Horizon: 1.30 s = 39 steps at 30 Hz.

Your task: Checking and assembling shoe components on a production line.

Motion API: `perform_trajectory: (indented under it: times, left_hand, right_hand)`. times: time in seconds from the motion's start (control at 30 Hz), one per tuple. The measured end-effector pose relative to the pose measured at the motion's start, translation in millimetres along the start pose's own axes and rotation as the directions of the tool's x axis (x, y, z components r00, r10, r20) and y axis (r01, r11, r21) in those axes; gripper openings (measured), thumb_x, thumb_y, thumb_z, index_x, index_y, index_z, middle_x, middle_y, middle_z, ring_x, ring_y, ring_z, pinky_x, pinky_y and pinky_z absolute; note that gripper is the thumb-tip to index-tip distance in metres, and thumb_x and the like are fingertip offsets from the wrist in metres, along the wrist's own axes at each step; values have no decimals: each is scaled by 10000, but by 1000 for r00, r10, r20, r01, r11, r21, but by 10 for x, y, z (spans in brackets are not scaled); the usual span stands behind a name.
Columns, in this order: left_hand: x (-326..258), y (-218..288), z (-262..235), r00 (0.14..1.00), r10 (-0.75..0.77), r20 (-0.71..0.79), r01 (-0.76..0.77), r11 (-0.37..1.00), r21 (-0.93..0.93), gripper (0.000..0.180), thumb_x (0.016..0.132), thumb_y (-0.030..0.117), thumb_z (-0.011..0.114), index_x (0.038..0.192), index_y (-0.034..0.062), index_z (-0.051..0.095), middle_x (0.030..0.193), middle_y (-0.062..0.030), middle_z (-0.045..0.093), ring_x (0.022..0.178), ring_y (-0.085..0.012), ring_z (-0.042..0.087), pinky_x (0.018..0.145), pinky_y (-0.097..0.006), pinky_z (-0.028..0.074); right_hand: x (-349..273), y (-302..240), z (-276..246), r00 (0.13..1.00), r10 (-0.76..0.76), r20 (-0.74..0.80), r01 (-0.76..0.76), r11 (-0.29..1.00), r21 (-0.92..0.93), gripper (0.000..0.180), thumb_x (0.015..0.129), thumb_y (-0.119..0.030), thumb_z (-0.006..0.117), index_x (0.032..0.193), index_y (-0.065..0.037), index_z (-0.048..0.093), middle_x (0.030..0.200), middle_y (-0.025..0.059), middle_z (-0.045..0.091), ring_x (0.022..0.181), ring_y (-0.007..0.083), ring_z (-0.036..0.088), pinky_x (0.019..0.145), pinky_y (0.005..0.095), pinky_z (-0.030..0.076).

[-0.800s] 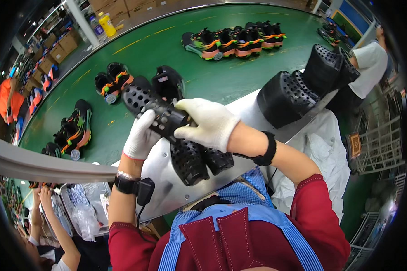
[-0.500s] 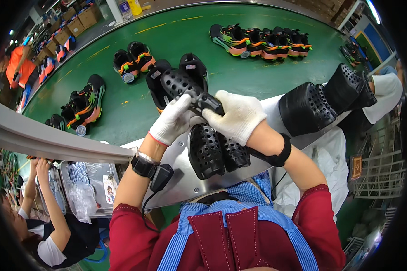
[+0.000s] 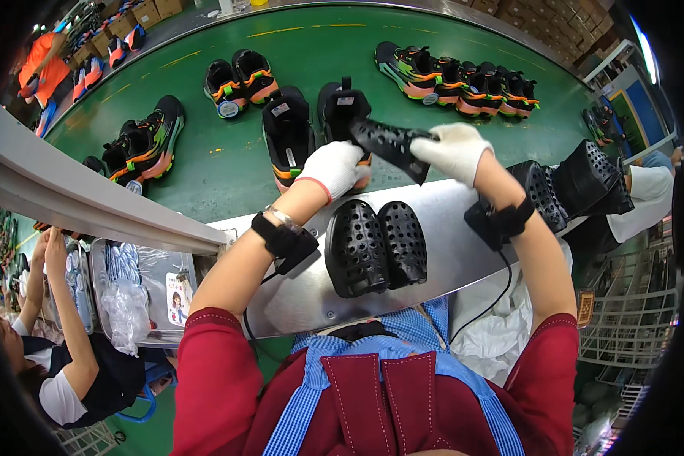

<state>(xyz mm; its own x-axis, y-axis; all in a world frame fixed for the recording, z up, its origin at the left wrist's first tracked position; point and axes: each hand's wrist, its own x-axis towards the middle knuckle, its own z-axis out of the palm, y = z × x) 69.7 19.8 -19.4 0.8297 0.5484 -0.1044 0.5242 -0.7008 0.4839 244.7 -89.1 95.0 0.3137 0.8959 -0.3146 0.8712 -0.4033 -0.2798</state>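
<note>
My right hand [image 3: 452, 152], in a white knit glove, grips one end of a black perforated shoe insert [image 3: 391, 146]. The insert is held tilted, its far end over the opening of a black sneaker [image 3: 344, 110] with an orange sole. My left hand [image 3: 333, 169], gloved too, is closed round the near end of that sneaker; its fingertips are partly hidden. Beside it on the left stands the matching sneaker [image 3: 289, 125], its opening bare to view. Two more black perforated inserts [image 3: 355, 251] lie side by side on the metal ledge in front of me.
More sneakers stand on the green belt [image 3: 228, 159]: a pair [image 3: 239, 82] farther off, a row [image 3: 456, 80] at right. Stacked black inserts [image 3: 577, 182] sit on the ledge's right end. A grey rail [image 3: 91, 197] crosses at left, near a co-worker [image 3: 68, 365] and a metal tray [image 3: 156, 304].
My hands have moved apart. The insert went from both hands into the right hand alone, shifting right. My left hand came onto the right sneaker of the pair.
</note>
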Motion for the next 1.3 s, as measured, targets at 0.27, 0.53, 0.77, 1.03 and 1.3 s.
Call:
perform_trajectory:
  times: [0.27, 0.53, 0.77, 1.03, 1.3]
  left_hand:
    - [165, 58, 175, 985, 103, -142, -117, 989, -90, 370, 804, 357, 640, 823, -12, 658, 795, -234, 637, 767, -394, 629, 712, -433, 496]
    - [159, 52, 160, 988, 57, -145, -69, 994, -81, 357, 801, 367, 633, 830, 13, 666, 819, -212, 647, 809, -386, 630, 730, -436, 496]
    - [352, 41, 34, 968, -70, 240, 143, 943, -301, 358, 812, 372, 623, 965, 55, 689, 805, -150, 702, 669, -258, 698, 576, -334, 544]
    - [513, 87, -47, 836, -115, 536, 133, 991, 6, 452, 860, 445, 530, 1013, 43, 668, 810, -131, 701, 662, -246, 707, 585, -324, 542]
    - [461, 83, -30, 824, -212, 526, 282, 958, -56, 502, 857, 490, 542, 970, 15, 660, 727, -125, 687, 580, -242, 691, 555, -305, 543]
  right_hand:
    - [470, -74, -211, 997, 45, 63, -51, 994, 99, 488, 757, -467, 587, 591, -9, 598, 523, 74, 527, 427, 161, 471, 446, 313, 383]
    - [755, -537, 32, 992, -12, 124, 34, 983, -181, 402, 723, -311, 573, 925, 16, 689, 946, 261, 659, 853, 393, 649, 779, 411, 514]
    - [1055, -501, 543, 998, -59, 6, 59, 991, -120, 331, 817, -284, 551, 972, -44, 718, 1023, 228, 669, 946, 411, 646, 844, 434, 523]
    - [1501, -546, 967, 972, -233, -17, 221, 939, -262, 234, 798, -45, 628, 1007, -96, 718, 1093, 163, 672, 1013, 306, 654, 860, 378, 539]
    - [1400, -549, 853, 972, -225, 71, 236, 921, -311, 267, 770, -83, 662, 1031, -79, 716, 1089, 158, 679, 997, 319, 669, 819, 393, 553]
